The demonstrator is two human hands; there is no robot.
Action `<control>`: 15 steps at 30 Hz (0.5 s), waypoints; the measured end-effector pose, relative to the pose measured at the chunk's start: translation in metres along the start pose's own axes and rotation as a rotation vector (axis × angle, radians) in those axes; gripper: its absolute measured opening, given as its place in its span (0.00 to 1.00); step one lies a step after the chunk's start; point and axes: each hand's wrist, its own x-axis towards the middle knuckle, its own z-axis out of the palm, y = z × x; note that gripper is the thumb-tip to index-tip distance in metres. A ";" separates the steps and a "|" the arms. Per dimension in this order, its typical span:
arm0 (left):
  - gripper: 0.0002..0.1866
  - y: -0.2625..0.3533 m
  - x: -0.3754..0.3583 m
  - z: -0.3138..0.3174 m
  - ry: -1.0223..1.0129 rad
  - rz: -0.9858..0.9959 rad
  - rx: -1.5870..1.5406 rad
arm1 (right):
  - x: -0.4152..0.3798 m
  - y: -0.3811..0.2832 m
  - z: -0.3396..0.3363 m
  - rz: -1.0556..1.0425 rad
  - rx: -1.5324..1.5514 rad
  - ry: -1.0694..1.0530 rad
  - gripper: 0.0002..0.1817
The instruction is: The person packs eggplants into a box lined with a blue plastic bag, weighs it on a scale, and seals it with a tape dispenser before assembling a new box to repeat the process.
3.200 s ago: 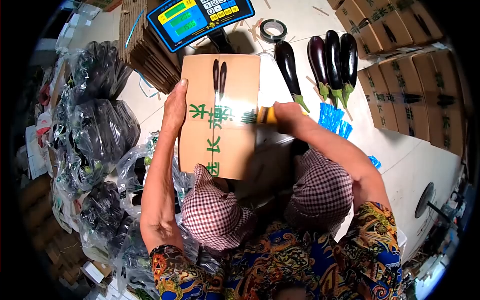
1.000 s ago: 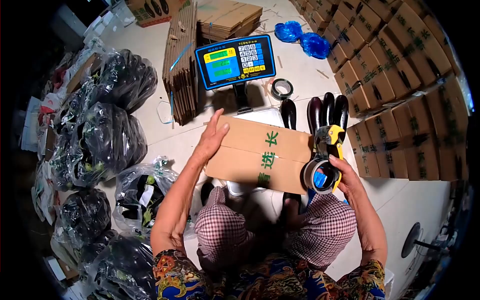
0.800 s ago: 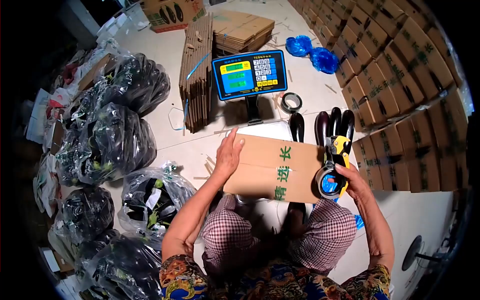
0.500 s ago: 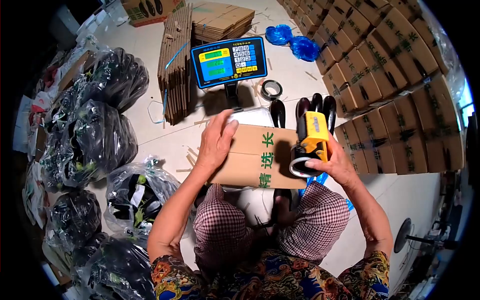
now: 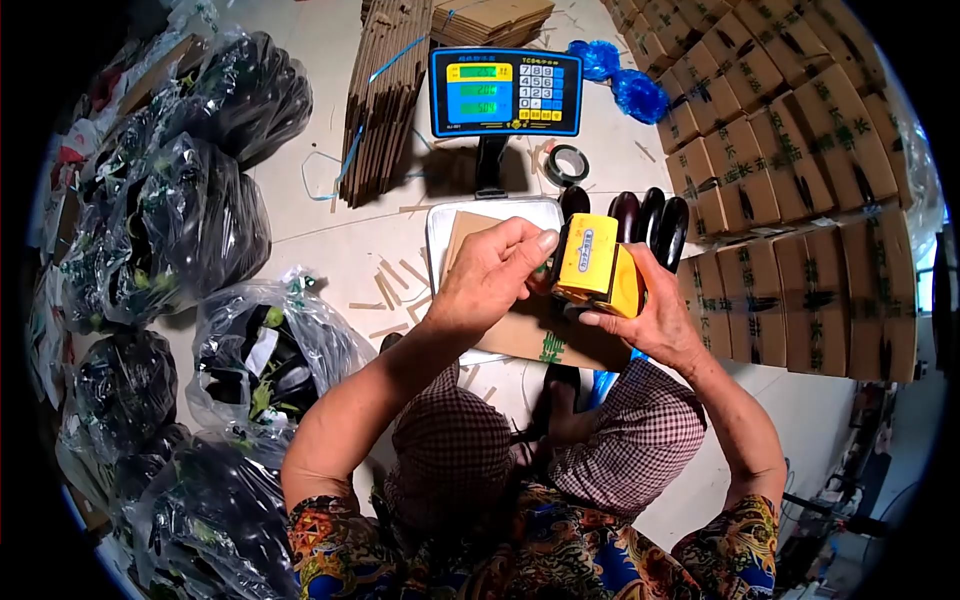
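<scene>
A yellow tape dispenser (image 5: 592, 258) is gripped in my right hand (image 5: 668, 315), held above a flat-looking brown cardboard box (image 5: 520, 332) with green printed characters. Close to the dispenser's left side is my left hand (image 5: 482, 280), thumb and forefinger pinched together; what lies between them, if anything, is too small to make out. The box rests on the pale metal platform (image 5: 438, 222) of a weighing scale, whose blue display (image 5: 505, 92) shows green digits. Several dark eggplants (image 5: 650, 218) lie just behind the dispenser, partly hidden by it.
Clear plastic bags of eggplants (image 5: 190, 220) crowd the left side. Stacked printed cartons (image 5: 800, 160) form a wall at right. Folded cardboard (image 5: 385, 100) stands behind the scale, near a tape roll (image 5: 566, 165) and blue plastic bundles (image 5: 638, 95). Cardboard strips (image 5: 385, 290) litter the floor.
My left hand has left the box and come right to the dispenser, its fingers now pinched. The dispenser has turned and moved slightly left. The camera view has shifted.
</scene>
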 end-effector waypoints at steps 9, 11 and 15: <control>0.09 -0.036 -0.019 -0.057 0.196 0.023 -0.026 | 0.009 -0.018 0.005 0.040 -0.322 -0.250 0.35; 0.07 -0.050 -0.024 -0.109 0.374 -0.042 -0.079 | 0.008 -0.018 -0.001 0.040 -0.310 -0.223 0.32; 0.09 -0.079 -0.042 -0.182 0.424 -0.027 -0.165 | 0.016 -0.020 0.009 0.057 -0.393 -0.309 0.31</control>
